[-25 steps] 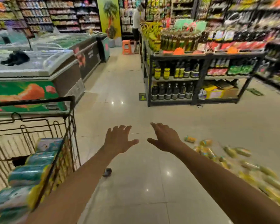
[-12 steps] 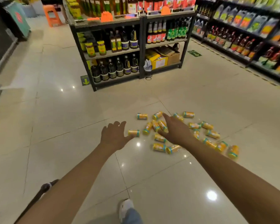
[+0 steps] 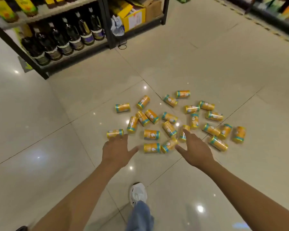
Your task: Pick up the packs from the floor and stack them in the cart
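Head view, nearest first: a white shoe [image 3: 138,194] and a blue denim trouser leg [image 3: 139,215] stand on the glossy cream-tiled floor [image 3: 57,164] between two bare forearms that stretch forward.

The left hand [image 3: 116,151] is held palm down, fingers spread and thumb out to the side, holding nothing. Its fingertips lie at the edge of the leftmost pack [image 3: 115,133]; whether they touch it cannot be told.

The right hand [image 3: 196,151] is likewise palm down and spread, holding nothing. Its forefinger overlaps an upright-angled pack [image 3: 183,134], and its thumb points towards a tilted pack [image 3: 169,145] just beside it. Contact cannot be confirmed in either case.

The packs [image 3: 151,134] are small cylinders, yellow-orange with teal bands at the ends. Some twenty of them lie on their sides, scattered in a loose cluster on the floor just beyond both hands. They point in various directions, several touching their neighbours, and the cluster spreads further to the right than to the left.

Beyond the cluster stands a black metal shelf rack [image 3: 105,22]. Its lowest level holds a row of dark bottles [image 3: 65,40] with pale labels on the left and a yellow cardboard box [image 3: 133,15] on the right. A small cable loop [image 3: 123,46] lies on the floor at the foot of the rack. At far right a dashed yellow floor line [image 3: 257,22] runs along a second shelf unit [image 3: 274,12], whose goods are blurred.
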The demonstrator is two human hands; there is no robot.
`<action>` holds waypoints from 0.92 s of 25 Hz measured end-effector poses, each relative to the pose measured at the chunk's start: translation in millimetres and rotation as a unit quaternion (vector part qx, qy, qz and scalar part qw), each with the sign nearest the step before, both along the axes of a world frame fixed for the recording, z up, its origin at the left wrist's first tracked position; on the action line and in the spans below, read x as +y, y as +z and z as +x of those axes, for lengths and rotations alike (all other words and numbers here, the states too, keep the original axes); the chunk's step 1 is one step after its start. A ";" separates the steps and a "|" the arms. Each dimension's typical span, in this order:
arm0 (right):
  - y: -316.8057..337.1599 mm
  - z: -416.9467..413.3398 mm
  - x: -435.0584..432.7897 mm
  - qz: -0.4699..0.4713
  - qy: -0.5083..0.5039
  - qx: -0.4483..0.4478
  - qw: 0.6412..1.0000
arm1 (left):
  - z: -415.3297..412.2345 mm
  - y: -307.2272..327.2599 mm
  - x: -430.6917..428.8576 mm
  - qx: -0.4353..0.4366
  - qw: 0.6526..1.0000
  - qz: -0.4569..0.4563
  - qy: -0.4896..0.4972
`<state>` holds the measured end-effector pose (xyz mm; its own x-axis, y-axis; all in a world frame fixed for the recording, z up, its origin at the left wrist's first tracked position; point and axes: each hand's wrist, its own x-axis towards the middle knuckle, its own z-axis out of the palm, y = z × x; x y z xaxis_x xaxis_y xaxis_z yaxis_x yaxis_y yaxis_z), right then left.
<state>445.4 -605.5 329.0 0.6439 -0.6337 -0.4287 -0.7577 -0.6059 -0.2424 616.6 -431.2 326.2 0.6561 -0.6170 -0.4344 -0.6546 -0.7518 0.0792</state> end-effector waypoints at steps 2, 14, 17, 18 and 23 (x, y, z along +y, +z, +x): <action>-50.2 6.9 -22.2 0.032 -0.038 0.014 0.999 | 21.8 -47.8 -29.5 0.036 0.999 -0.009 0.033; -333.3 38.9 -114.6 0.197 -0.241 0.045 0.949 | 36.3 -339.6 -158.4 0.204 0.969 0.019 0.136; -401.5 37.9 -121.5 0.218 -0.289 0.064 0.930 | 32.8 -411.0 -177.9 0.215 0.969 0.025 0.117; -425.0 37.4 -121.6 0.219 -0.315 0.064 0.921 | 31.0 -436.8 -182.7 0.220 0.969 0.027 0.109; -530.2 45.1 -109.0 0.247 -0.461 0.061 0.850 | 25.9 -549.2 -178.1 0.317 0.939 0.035 0.126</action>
<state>490.5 -714.5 -201.2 -0.0973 -0.5682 -0.8171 -0.8930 0.4124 -0.1805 642.4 -609.3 -223.0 0.3731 -0.4315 -0.8213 -0.2931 -0.8948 0.3369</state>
